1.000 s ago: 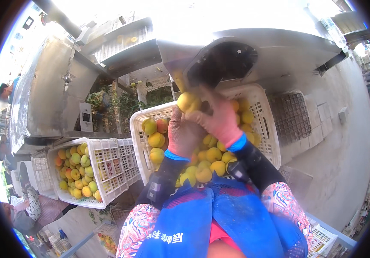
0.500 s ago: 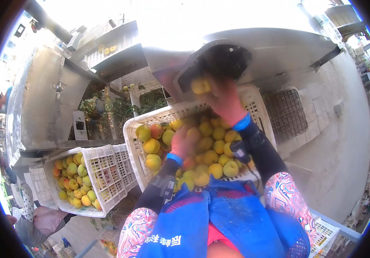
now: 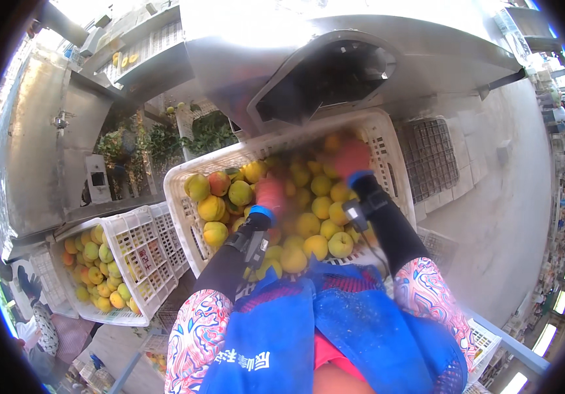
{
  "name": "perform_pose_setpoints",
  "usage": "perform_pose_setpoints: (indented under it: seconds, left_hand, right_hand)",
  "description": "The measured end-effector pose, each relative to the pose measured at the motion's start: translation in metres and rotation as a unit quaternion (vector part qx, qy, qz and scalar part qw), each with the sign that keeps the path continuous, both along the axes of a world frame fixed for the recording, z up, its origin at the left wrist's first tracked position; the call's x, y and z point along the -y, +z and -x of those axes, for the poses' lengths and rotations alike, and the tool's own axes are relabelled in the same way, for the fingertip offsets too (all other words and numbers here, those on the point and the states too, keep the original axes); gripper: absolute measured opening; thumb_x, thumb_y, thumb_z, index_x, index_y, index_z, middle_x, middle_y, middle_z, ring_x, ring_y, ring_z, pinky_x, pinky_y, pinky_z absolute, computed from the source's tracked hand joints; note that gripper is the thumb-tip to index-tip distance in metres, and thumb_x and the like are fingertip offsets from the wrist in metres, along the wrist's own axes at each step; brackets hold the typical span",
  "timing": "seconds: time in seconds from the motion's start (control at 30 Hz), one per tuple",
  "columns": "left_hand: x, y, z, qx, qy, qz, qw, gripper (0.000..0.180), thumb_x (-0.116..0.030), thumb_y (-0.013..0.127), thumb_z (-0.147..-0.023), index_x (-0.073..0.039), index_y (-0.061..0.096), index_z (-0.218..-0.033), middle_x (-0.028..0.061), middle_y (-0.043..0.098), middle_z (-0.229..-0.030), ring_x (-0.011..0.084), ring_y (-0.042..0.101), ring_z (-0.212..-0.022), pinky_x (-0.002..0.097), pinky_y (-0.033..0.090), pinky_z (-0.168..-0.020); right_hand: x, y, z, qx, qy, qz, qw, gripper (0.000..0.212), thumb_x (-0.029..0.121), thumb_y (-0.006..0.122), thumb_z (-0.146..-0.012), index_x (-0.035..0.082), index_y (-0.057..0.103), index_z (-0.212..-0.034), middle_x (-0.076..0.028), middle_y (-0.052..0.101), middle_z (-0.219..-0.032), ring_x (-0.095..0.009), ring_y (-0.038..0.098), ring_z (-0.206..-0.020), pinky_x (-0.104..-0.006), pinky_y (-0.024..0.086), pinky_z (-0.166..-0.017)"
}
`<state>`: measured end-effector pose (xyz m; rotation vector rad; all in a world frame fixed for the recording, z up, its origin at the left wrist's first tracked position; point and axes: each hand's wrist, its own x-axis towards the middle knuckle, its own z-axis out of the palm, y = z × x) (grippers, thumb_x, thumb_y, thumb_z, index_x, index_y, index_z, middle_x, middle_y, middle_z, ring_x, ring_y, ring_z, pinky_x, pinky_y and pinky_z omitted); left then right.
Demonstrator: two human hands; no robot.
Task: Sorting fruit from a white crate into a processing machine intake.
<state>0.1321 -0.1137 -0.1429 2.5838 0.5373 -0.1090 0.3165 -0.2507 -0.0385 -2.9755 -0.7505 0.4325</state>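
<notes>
A white slatted crate [image 3: 176, 190] in front of me is partly filled with yellow peaches [image 3: 315, 245], a few blushed red. My left hand [image 3: 271, 196], blurred, reaches down among the peaches left of the middle; its fingers are smeared. At the crate's far right part is my right hand [image 3: 352, 159], also smeared by motion, close to a blurred yellow peach [image 3: 332, 144]. Whether either hand grips a peach cannot be made out. Both wrists carry blue bands. Beyond the crate's far rim is a dark opening [image 3: 325, 79] in a metal housing.
A second white crate [image 3: 148, 253] of peaches stands tilted at the left, beside a metal cabinet [image 3: 40, 131]. On the right, a dark grid crate [image 3: 431, 157] lies by the concrete floor [image 3: 492, 243]. Another person's gloved hand [image 3: 30, 284] shows at lower left.
My right hand has come down from the dark opening, where a yellow peach was beside it, into the crate. My left hand stays among the peaches. The whole view has shifted slightly.
</notes>
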Motion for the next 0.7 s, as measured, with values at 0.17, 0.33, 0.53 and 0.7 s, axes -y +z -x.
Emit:
perform_pose_setpoints:
  seconds: [0.17, 0.33, 0.53, 0.7]
  left_hand:
    - [-0.013, 0.082, 0.021, 0.057, 0.225, 0.639, 0.733, 0.061, -0.030, 0.073, -0.085, -0.004, 0.051, -0.135, 0.0117, 0.063, -0.116, 0.0243, 0.063, -0.107, 0.0402, 0.053, -0.091]
    - [-0.013, 0.121, 0.029, 0.194, 0.156, 0.824, 0.509, 0.065, -0.034, 0.071, -0.085, -0.005, 0.048, -0.139, 0.0111, 0.060, -0.124, 0.0235, 0.059, -0.117, 0.0430, 0.050, -0.097]
    - [0.005, 0.165, 0.020, 0.307, 0.002, 0.901, 0.306, 0.073, -0.048, 0.070, -0.082, -0.008, 0.048, -0.140, 0.0149, 0.054, -0.136, 0.0349, 0.053, -0.124, 0.0574, 0.042, -0.106]
    - [0.010, 0.152, 0.031, 0.319, 0.103, 0.838, 0.431, 0.078, -0.053, 0.071, -0.078, -0.009, 0.049, -0.139, 0.0164, 0.053, -0.139, 0.0379, 0.050, -0.128, 0.0571, 0.039, -0.109]
  right_hand:
    - [0.003, -0.029, -0.006, -0.020, 0.036, -0.038, 0.998, 0.082, 0.061, 0.075, -0.076, 0.006, 0.056, -0.135, -0.018, 0.056, -0.139, -0.039, 0.053, -0.126, -0.0514, 0.042, -0.105]
    - [-0.009, 0.100, 0.030, -0.152, 0.148, -0.089, 0.973, 0.082, 0.047, 0.079, -0.075, 0.006, 0.052, -0.140, -0.019, 0.056, -0.139, -0.037, 0.054, -0.127, -0.0467, 0.042, -0.106]
    - [-0.003, 0.121, 0.082, -0.044, 0.171, -0.469, 0.865, 0.085, 0.024, 0.089, -0.064, 0.004, 0.053, -0.138, -0.020, 0.062, -0.130, -0.038, 0.060, -0.119, -0.0452, 0.049, -0.099]
    - [-0.009, 0.125, 0.110, -0.191, 0.021, -0.554, 0.810, 0.087, 0.018, 0.090, -0.063, 0.002, 0.052, -0.139, -0.020, 0.059, -0.135, -0.040, 0.058, -0.122, -0.0450, 0.048, -0.102]
